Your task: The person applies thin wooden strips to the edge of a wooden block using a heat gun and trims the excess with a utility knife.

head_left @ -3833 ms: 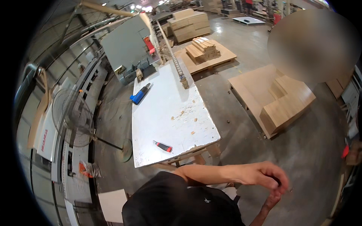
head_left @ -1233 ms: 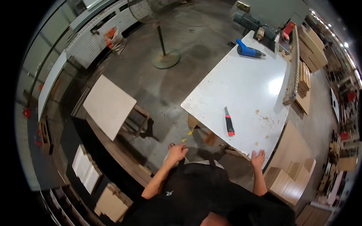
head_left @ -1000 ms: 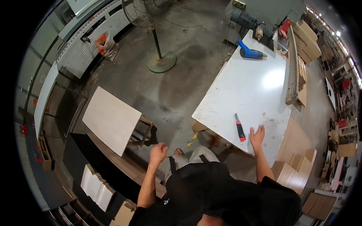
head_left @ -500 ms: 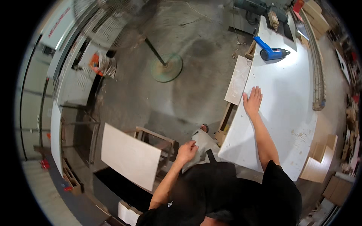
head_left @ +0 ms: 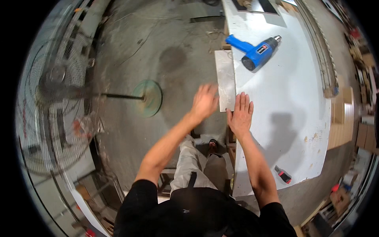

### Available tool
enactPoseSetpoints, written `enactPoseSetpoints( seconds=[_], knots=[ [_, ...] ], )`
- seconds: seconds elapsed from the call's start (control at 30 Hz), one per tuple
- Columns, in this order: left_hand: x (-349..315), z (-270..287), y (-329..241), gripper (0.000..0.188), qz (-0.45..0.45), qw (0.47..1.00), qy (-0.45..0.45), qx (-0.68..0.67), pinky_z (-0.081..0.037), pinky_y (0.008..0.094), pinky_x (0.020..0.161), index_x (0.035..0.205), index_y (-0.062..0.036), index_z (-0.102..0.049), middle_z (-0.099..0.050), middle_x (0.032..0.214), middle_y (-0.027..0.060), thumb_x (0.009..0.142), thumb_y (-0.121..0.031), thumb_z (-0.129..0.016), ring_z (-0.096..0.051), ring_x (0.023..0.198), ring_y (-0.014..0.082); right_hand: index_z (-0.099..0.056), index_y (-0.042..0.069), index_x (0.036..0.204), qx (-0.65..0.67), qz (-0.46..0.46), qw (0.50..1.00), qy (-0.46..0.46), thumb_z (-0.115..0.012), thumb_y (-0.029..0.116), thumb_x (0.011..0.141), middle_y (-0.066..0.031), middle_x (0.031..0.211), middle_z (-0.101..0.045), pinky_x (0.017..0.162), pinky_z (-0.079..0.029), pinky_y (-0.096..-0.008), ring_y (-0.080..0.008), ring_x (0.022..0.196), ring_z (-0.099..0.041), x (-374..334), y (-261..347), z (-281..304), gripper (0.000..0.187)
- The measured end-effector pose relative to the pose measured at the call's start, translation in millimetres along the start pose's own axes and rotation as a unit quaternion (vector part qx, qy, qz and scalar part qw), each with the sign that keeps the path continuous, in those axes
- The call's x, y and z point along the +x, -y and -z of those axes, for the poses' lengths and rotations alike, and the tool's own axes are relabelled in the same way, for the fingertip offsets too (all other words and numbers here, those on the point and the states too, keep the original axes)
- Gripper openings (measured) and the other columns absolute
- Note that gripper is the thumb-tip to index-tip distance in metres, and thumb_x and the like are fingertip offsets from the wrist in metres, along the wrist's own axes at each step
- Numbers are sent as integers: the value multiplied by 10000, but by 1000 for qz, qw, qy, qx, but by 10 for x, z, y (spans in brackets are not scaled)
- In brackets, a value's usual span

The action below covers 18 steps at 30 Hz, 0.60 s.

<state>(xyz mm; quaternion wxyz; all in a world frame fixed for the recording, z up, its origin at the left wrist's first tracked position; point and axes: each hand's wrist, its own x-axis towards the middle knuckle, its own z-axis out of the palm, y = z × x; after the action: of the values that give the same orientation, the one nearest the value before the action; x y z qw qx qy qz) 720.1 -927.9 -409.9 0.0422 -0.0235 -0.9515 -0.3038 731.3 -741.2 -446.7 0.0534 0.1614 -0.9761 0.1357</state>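
My right hand (head_left: 241,114) lies flat near the left edge of the white worktable (head_left: 292,94), its fingers stretched forward and nothing in it. To its left, my left hand (head_left: 205,102) is in the air over the floor, slightly blurred, with fingers loosely extended and no object visible in it. It is nearest to a narrow pale board (head_left: 226,81) that juts out along the table's left edge. Farther up the table lies a blue heat gun (head_left: 256,53), its nozzle toward the far right. A red and black utility knife (head_left: 283,175) rests near the table's near right corner.
A pedestal fan stands at left, its round green base (head_left: 149,98) on the concrete floor (head_left: 173,39). A long ridged strip (head_left: 319,47) runs along the table's right side. Pale wooden panels (head_left: 342,122) and cardboard boxes (head_left: 367,136) stand beyond it.
My view has turned toward the table. My left hand has moved forward and right toward the narrow board. My right hand now lies nearer the table's left edge. The utility knife has come into view.
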Motion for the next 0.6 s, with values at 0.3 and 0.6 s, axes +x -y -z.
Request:
enactPoseSetpoints(
  seconds=[0.3,0.6],
  knots=[
    [2623,-413,308,457,-249,957,113,94,-357,441,969,1137,-43,-561,-575,1065,161,698,-103,-675,-519,1087,330,-509,74,1344,18,-50,999,4,-630,182,821,-149,1412,-463,1112,-272,-474,-357,1324,-399,29,73,44,548],
    [1450,-164,1562,523,-80,989,12,-120,-346,488,935,1171,-10,-496,-535,1099,218,677,-20,-665,-495,1050,404,-473,69,1355,-6,-57,997,47,-609,115,813,-188,1429,-430,1086,-273,-557,-430,1329,-376,-16,42,-1,560]
  ],
)
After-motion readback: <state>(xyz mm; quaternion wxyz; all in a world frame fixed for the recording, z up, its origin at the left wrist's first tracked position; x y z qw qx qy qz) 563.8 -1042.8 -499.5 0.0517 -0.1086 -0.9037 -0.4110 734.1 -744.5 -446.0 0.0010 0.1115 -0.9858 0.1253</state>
